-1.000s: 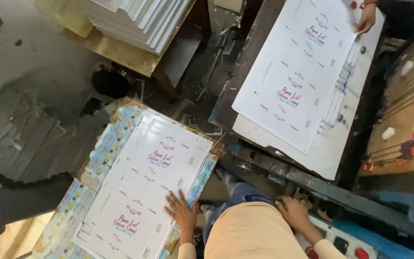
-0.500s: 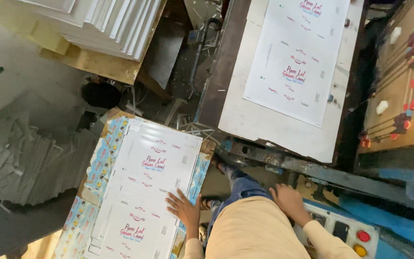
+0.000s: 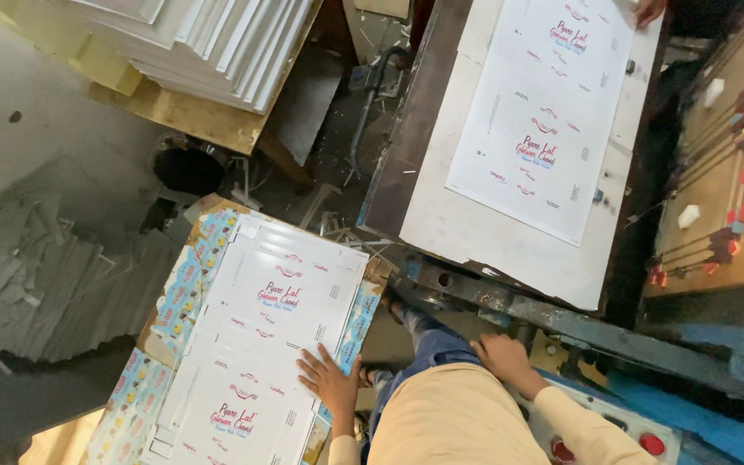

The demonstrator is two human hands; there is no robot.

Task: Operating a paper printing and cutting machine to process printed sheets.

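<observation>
My left hand [image 3: 331, 380] lies flat, fingers spread, on the right edge of a stack of white printed carton sheets [image 3: 260, 336] at the lower left. That stack sits on colourful patterned sheets [image 3: 181, 288]. My right hand [image 3: 503, 358] rests with fingers curled on the metal frame edge of the machine [image 3: 518, 314], holding nothing loose. On the machine's slanted white bed [image 3: 467, 228] lies one printed sheet [image 3: 548, 116]. Another person's hand [image 3: 649, 10] touches that sheet's far corner.
A tall pile of white sheets [image 3: 208, 43] stands on a board at the upper left. Grey cardboard scraps [image 3: 53, 293] cover the floor on the left. A wooden die board [image 3: 721, 164] with foam strips stands at right. Red buttons [image 3: 652, 443] sit on a blue panel at the bottom right.
The view has shifted slightly, so the machine bed and stack sit a little lower and to the right. Another person's hand reappears at the sheet's top corner. Both my hands stay in place.
</observation>
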